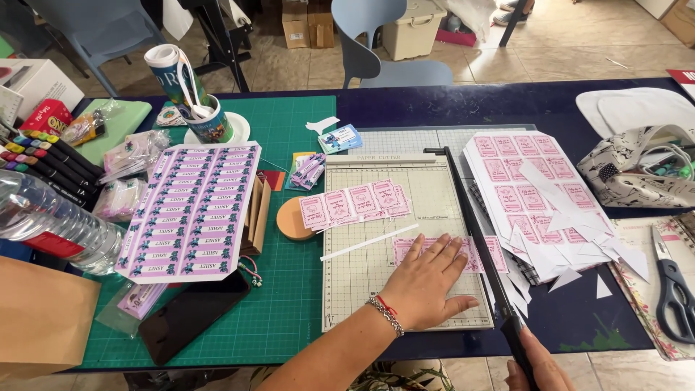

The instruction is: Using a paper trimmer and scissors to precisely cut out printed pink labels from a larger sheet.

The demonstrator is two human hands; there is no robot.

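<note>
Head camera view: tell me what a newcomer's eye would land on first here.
First, the left hand pressed flat on a pink printed strip on the paper cutter at centre, while the right hand grips the black blade handle at the bottom edge. Next, the big sheet of purple labels on the green cutting mat to the left, and the pink sheets strewn with white offcuts to the right.
</note>
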